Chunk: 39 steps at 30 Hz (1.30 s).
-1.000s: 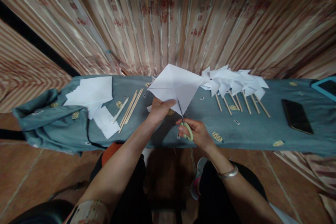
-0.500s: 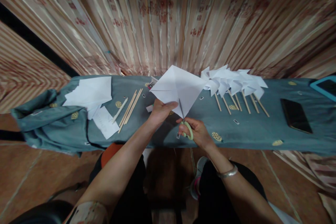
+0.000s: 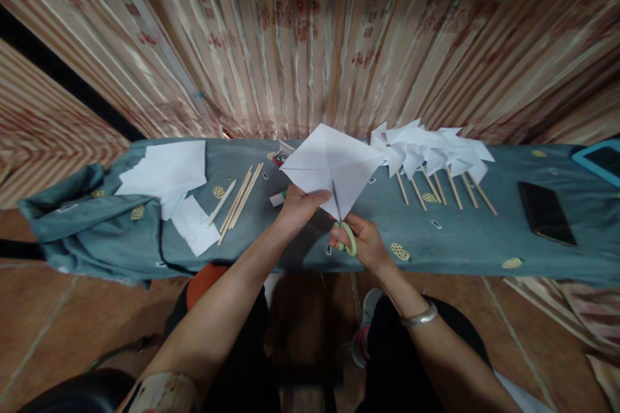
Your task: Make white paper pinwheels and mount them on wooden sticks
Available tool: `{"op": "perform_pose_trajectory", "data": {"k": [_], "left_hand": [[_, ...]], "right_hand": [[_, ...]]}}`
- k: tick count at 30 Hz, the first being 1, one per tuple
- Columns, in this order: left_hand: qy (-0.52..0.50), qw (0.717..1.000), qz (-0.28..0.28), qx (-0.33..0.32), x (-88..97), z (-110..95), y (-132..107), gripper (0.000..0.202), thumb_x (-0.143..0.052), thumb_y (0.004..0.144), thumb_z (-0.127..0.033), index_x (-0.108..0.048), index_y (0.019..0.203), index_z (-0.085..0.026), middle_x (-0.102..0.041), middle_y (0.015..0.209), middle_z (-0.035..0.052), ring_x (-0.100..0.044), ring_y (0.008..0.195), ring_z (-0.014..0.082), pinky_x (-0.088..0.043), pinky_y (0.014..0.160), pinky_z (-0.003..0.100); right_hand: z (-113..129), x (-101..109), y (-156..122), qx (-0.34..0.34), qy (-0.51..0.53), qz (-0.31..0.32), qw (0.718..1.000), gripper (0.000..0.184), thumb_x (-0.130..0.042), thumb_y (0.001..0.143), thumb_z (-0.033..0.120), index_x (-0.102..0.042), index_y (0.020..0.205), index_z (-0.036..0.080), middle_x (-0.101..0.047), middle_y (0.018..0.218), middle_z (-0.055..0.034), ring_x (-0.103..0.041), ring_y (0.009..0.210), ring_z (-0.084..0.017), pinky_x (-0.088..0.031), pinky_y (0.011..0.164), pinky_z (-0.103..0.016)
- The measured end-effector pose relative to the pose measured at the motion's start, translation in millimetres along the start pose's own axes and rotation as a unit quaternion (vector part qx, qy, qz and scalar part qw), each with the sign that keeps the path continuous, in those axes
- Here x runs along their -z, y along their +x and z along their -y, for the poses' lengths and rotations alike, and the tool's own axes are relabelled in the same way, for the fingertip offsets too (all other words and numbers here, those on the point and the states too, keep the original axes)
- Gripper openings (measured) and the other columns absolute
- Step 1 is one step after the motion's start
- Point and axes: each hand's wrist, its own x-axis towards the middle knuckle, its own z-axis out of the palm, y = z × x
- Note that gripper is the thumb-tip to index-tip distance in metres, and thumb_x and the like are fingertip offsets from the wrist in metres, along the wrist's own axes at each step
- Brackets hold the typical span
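A white square sheet of paper [image 3: 334, 158] is held up over the table, one corner pointing toward me. My left hand [image 3: 298, 206] is closed on its lower left edge, thumb on top. A slit shows at the paper's left corner. My right hand [image 3: 365, 239] is closed round the pale green handles of a pair of scissors [image 3: 351, 242]. The blades lie at the paper's near corner, running up toward its middle. Behind the paper sits a small box [image 3: 279, 159], partly hidden.
Paper pinwheels on sticks [image 3: 426, 148] lie right of the paper. A dark phone [image 3: 546, 213] and a blue-edged device [image 3: 600, 161] are farther right. To the left are wooden sticks [image 3: 242, 197], a white pen [image 3: 221, 202], a written note [image 3: 195, 226] and paper sheets [image 3: 169, 168] on a green cloth [image 3: 475, 239].
The paper has shifted slightly to the right and down. The scissors stay at its near corner, with my right hand raised a touch around the handles.
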Motion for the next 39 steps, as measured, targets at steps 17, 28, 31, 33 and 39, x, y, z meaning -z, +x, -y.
{"op": "perform_pose_trajectory", "data": {"k": [17,28,31,33,39], "left_hand": [[-0.001,1.0,0.01,-0.002,1.9,6.0,-0.5,0.022,-0.075,0.051,-0.023,-0.065,0.07,-0.016,-0.065,0.067,-0.0004,-0.056,0.062,0.0149,-0.046,0.063,0.028],[0.017,1.0,-0.001,0.008,1.0,4.3,-1.6,0.02,-0.073,0.053,-0.02,-0.065,0.071,-0.016,-0.065,0.069,0.0005,-0.058,0.066,0.0163,-0.046,0.066,0.028],[0.011,1.0,0.005,0.007,1.3,5.1,-1.5,0.019,-0.073,0.055,-0.019,-0.066,0.071,-0.015,-0.067,0.07,0.0011,-0.06,0.067,0.0163,-0.048,0.067,0.028],[0.003,1.0,0.013,0.006,1.5,5.4,-1.8,0.02,-0.074,0.055,-0.019,-0.066,0.072,-0.015,-0.067,0.071,0.001,-0.06,0.067,0.016,-0.048,0.067,0.028],[-0.005,1.0,0.02,0.007,1.5,3.7,-4.6,0.022,-0.074,0.054,-0.02,-0.066,0.073,-0.015,-0.067,0.072,0.0013,-0.059,0.067,0.0159,-0.047,0.067,0.028]], "right_hand": [[4.9,-1.7,0.3,0.011,-0.018,-0.006,1.0,0.046,-0.078,0.06,0.058,-0.059,0.073,0.019,-0.061,0.054,0.0028,-0.053,0.047,-0.009,-0.042,0.044,-0.021],[4.5,-1.7,0.1,0.012,-0.017,-0.007,1.0,0.045,-0.079,0.06,0.058,-0.059,0.073,0.02,-0.06,0.055,0.003,-0.052,0.048,-0.01,-0.042,0.044,-0.021],[4.9,-1.4,0.0,0.012,-0.017,-0.009,1.0,0.045,-0.079,0.059,0.058,-0.059,0.071,0.02,-0.06,0.055,0.0033,-0.052,0.048,-0.01,-0.044,0.046,-0.022],[5.3,-1.5,-0.1,0.008,-0.022,-0.012,1.0,0.045,-0.079,0.059,0.058,-0.059,0.069,0.019,-0.06,0.054,0.0028,-0.052,0.047,-0.01,-0.044,0.046,-0.022],[8.1,-2.5,-0.7,0.008,-0.025,-0.021,0.999,0.043,-0.079,0.059,0.058,-0.059,0.065,0.02,-0.06,0.052,0.0021,-0.051,0.046,-0.01,-0.042,0.045,-0.023]]}}
